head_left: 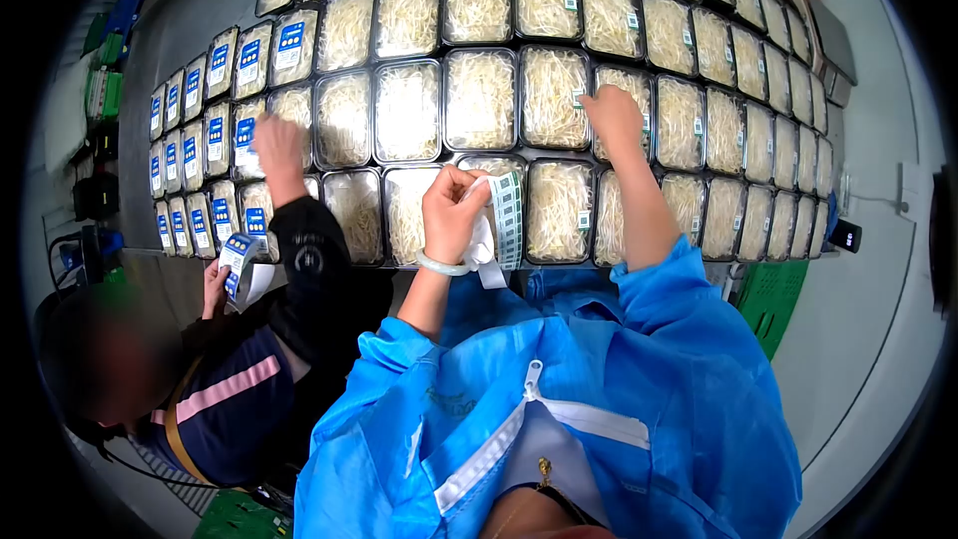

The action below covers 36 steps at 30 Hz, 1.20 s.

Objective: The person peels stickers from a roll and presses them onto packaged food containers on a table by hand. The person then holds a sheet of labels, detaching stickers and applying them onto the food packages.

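My left hand (454, 220) is closed around a roll of small green-and-white labels (508, 220), its backing strip hanging down in front of the tray row. My right hand (614, 120) reaches over the packed trays, its fingertips drawn together at a small label (580, 99) on the right edge of a tray of bean sprouts (552, 105). Whether that label is fully on the film cannot be made out. Black film-covered trays of sprouts (481, 95) stand around both hands in rows. To the right, trays (682, 120) carry similar small labels.
At left a co-worker's hand (279, 148) is over trays with blue-and-white labels (247, 137); the co-worker's other hand (215, 284) holds a roll of blue labels (239, 260). Green crates (770, 304) stand below the metal table (185, 25) at right.
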Tool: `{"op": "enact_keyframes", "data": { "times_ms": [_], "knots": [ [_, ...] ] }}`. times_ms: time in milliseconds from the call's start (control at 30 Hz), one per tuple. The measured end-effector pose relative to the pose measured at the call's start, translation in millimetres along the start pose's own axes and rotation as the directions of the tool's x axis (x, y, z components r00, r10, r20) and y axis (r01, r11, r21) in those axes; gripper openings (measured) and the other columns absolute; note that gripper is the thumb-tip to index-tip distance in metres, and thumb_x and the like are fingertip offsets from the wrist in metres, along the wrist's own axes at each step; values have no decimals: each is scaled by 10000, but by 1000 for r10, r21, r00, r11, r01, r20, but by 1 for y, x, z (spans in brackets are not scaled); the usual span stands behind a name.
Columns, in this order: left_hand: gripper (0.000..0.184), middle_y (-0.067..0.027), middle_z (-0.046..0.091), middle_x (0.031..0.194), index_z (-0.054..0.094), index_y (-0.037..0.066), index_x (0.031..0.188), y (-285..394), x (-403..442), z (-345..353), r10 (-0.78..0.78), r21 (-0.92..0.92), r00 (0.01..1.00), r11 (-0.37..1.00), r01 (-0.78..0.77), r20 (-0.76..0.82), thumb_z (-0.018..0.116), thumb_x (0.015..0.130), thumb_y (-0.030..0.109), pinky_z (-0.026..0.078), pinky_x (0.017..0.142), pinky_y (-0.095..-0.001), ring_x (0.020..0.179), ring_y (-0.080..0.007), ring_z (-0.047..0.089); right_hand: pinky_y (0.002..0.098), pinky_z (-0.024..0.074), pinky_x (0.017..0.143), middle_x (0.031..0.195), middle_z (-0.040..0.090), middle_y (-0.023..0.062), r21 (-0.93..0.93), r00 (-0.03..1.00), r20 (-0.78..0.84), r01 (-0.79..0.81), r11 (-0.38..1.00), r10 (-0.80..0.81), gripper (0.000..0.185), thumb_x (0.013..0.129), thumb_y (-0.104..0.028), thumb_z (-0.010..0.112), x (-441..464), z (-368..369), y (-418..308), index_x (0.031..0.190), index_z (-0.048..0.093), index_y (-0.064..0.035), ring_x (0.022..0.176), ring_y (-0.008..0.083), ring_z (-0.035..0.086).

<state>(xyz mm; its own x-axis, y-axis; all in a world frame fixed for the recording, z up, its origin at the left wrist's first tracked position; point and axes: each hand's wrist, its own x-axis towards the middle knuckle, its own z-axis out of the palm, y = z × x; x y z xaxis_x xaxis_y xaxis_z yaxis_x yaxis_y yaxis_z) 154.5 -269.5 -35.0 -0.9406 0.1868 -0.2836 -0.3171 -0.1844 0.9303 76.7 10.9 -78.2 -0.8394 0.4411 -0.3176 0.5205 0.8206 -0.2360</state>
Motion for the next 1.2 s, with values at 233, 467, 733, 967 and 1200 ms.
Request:
{"op": "enact_keyframes", "data": {
  "times_ms": [233, 467, 733, 967, 1200],
  "knots": [
    [84, -36, 662, 876, 648, -14, 941, 4, -4, -7, -38, 181, 999, 983, 38, -3, 655, 859, 4, 481, 708, -229, 797, -72, 590, 343, 502, 706, 929, 646, 88, 512, 510, 117, 705, 492, -852, 273, 854, -226, 687, -111, -24, -57, 1052, 627, -49, 859, 268, 633],
    [123, -15, 655, 798, 648, -7, 861, -3, -14, -33, -26, 219, 999, 975, 34, -42, 735, 836, 77, 469, 675, -217, 741, -58, 571, 333, 474, 532, 761, 678, 79, 672, 863, 127, 288, 683, -489, 171, 840, -197, 696, -89, -17, -72, 854, 672, -29, 618, 214, 628],
    [89, -9, 642, 814, 634, 4, 905, 1, -42, -50, -27, 181, 998, 983, 17, 56, 701, 857, 37, 472, 683, -203, 752, -60, 582, 283, 496, 471, 653, 688, 126, 816, 966, 234, -258, 517, 114, 180, 787, -131, 677, -30, 57, -105, 726, 678, 38, 502, 173, 649],
    [100, -29, 650, 835, 619, -1, 905, -8, -60, -66, -30, 143, 998, 989, 23, 48, 699, 867, 45, 481, 693, -213, 759, -71, 588, 336, 536, 633, 599, 676, 87, 369, 977, 205, -126, 921, 52, 226, 780, -215, 637, -18, 46, -115, 692, 702, -18, 564, 227, 674],
    [97, -88, 680, 943, 581, -6, 868, -4, -71, -78, 68, 40, 998, 997, -68, 7, 675, 879, 18, 492, 762, -231, 832, -86, 603, 388, 530, 692, 893, 705, 151, 353, 896, 170, 334, 874, -411, 364, 829, -377, 691, -87, 5, -116, 947, 707, -33, 753, 277, 685]
  ]
}}
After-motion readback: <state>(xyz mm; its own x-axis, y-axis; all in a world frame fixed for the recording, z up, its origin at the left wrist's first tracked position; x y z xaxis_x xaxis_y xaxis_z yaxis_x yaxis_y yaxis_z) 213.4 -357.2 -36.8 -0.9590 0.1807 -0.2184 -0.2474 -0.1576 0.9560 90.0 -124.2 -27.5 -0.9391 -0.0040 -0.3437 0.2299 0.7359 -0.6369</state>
